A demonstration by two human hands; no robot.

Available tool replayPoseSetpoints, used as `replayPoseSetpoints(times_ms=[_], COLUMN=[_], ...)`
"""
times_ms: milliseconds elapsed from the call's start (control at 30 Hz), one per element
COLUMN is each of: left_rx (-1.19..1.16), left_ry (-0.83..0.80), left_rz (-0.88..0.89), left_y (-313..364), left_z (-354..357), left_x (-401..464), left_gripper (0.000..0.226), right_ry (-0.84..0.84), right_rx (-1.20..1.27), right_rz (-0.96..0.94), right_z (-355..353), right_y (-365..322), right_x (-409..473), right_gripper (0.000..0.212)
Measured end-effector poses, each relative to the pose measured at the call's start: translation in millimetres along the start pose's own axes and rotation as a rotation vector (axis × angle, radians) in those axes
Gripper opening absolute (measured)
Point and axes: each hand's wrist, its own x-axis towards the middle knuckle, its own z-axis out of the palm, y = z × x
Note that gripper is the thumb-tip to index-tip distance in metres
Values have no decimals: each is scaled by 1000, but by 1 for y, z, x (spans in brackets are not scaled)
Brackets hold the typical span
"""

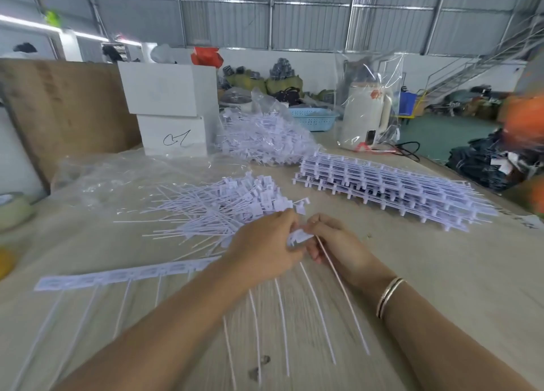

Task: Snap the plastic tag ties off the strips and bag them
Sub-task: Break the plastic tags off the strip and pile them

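A wooden counter [441, 273] in a warehouse holds white boxes [170, 108] and a kettle [368, 117]. Left hand [262, 249] and right hand [338, 243] each have a grip pinching a strip [300, 236] beside loose ties [223, 211]

Both our forearms reach forward and converge. Our left hand [262, 243] lies knuckles up with its fingers curled; our right hand [338, 243] faces it, fingers [316, 228] pinched, a bangle at the wrist.
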Motion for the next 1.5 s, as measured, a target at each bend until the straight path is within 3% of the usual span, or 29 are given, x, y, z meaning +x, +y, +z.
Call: replayPoseSetpoints(times_ms=[200, 267, 367, 467, 567, 700, 800, 967, 1133, 1300, 1400, 1500], left_rx=[-168, -195, -243, -84, 111, 133, 25, -407, -576, -894, -796, -351], left_ry=[163, 136, 10, -29, 97, 131, 87, 61, 80, 164, 203, 194], left_rz=[-3, -5, 5, 37, 62, 76, 86, 54, 84, -26, -59, 6], left_y=[-11, -12, -20, -27, -25, -27, -34, -33, -31, -33, -36, -35], left_z=[15, 15, 9, 5, 7, 12, 10, 6, 5, 2, 4, 9], left_x=[-9, -11, -16, -21, -18, -13, -15, -13, -12, -11, -14, -15], left_gripper=[20, 18, 16, 24, 20, 19, 16, 15, 17, 13, 6, 14], right_ry=[-145, -147, -107, -126, -150, -166, -178, -175, -209, -180, -123, -108], right_rx=[-262, -285, -300, -279, -286, -318, -337, -326, -132, 153, -307, -580], right_rz=[-45, -47, -57, -41, -33, -62, -110, -245, -271, -194, -191, -126], right_z=[5, 6, 1, -2, -1, 0, 1, 3, 4, -5, -7, -1], right_y=[0, 0, -2, -2, -2, -2, -1, -2, -1, -4, -1, 4], right_x=[-5, -5, -5, -5, -6, -7, -9, -7, -4, -2, -1, 2], right_gripper=[31, 34, 22, 18, 18, 16, 18, 20, 18, 22, 23, 5])
